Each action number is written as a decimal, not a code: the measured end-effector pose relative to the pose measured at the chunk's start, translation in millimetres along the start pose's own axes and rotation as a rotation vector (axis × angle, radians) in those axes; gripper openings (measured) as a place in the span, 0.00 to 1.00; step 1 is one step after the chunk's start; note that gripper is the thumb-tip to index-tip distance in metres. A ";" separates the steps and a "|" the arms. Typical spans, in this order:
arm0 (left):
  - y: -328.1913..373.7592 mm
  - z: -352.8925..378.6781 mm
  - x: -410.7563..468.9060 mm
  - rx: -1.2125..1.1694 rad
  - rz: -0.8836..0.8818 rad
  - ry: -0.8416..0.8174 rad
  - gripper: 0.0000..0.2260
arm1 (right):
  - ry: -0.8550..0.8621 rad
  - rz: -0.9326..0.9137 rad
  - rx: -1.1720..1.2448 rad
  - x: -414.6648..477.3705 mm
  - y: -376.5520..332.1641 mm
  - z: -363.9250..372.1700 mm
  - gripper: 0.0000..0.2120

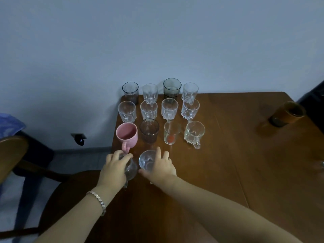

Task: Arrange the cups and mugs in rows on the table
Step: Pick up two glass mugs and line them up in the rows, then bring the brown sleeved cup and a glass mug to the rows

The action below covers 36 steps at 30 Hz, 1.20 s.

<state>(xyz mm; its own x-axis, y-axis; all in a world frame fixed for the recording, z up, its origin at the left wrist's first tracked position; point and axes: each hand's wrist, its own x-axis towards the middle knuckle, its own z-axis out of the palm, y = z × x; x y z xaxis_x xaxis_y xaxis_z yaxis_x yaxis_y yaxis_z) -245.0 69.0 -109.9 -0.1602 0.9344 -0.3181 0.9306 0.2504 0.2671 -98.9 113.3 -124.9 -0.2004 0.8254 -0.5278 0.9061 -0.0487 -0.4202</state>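
Observation:
Three rows of cups stand on the brown wooden table (228, 155) near its far left corner. A pink mug (127, 135), a dark ribbed glass (149, 131), a small glass with a red mark (171, 133) and a clear handled mug (194, 134) form the nearest full row. In front of it, my left hand (114, 168) is closed over a clear glass mug (131, 170) at the table's left edge. Beside it my right hand (162, 165) grips another clear glass mug (147, 160) from the right side.
An amber glass (287, 114) stands alone at the far right of the table. A wooden chair (14, 151) sits to the left of the table, with a blue cloth (9, 123) behind it. A pale wall runs behind the table.

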 end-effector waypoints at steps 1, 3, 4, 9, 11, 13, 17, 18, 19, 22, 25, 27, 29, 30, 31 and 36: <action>2.1 -1.3 -1.9 0.042 -0.003 -0.005 0.31 | -0.011 -0.019 -0.035 -4.8 6.2 -2.3 0.45; 11.1 -4.0 -8.6 0.110 0.006 0.000 0.32 | -0.057 -0.063 -0.110 -14.8 25.0 -11.8 0.35; 18.1 -5.6 -13.2 0.122 0.022 0.001 0.31 | -0.097 -0.081 -0.146 -19.6 36.8 -18.6 0.29; 84.7 -7.6 -33.4 0.178 0.212 -0.060 0.27 | -0.265 0.017 -0.214 -44.5 117.3 -54.6 0.23; 122.2 -2.3 -36.4 0.178 0.283 -0.145 0.24 | -0.251 0.077 -0.234 -57.2 158.1 -69.0 0.23; 165.0 7.7 -36.6 0.190 0.344 -0.228 0.20 | -0.225 0.145 -0.239 -74.7 204.8 -86.8 0.22; 247.3 32.9 -32.9 0.184 0.428 -0.326 0.18 | -0.102 0.299 -0.175 -108.5 299.4 -132.0 0.19; 269.3 39.6 -31.5 0.177 0.445 -0.343 0.17 | -0.052 0.329 -0.158 -115.1 325.0 -145.2 0.18; 291.1 46.1 -30.1 0.171 0.460 -0.355 0.17 | -0.001 0.357 -0.138 -120.3 351.3 -159.0 0.17; 353.7 66.0 -25.8 0.148 0.485 -0.356 0.17 | 0.157 0.424 -0.114 -127.4 426.1 -204.3 0.14; 411.0 87.0 -22.8 0.124 0.468 -0.348 0.17 | 0.251 0.431 -0.174 -124.5 492.8 -252.9 0.18; 446.0 98.4 -20.0 0.102 0.447 -0.347 0.17 | 0.291 0.426 -0.211 -118.3 530.3 -282.4 0.23; 476.4 106.9 -13.7 0.082 0.426 -0.345 0.17 | 0.259 0.401 -0.236 -110.0 561.2 -304.2 0.32; 489.2 110.4 -9.3 0.071 0.410 -0.341 0.17 | 0.206 0.380 -0.245 -104.7 574.0 -311.4 0.37; 500.0 113.7 -4.0 0.055 0.389 -0.340 0.17 | 0.142 0.354 -0.246 -98.0 585.2 -316.8 0.42; 539.5 124.1 21.7 0.025 0.272 -0.336 0.17 | -0.033 0.145 -0.253 -66.3 621.0 -323.9 0.45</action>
<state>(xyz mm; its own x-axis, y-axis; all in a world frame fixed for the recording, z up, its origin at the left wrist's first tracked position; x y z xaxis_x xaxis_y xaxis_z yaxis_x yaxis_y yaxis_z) 294.5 193.0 -85.6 0.2041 0.8303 -0.5186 0.9324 -0.0034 0.3615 597.8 210.6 -111.8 -0.0707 0.8013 -0.5941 0.9894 -0.0194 -0.1439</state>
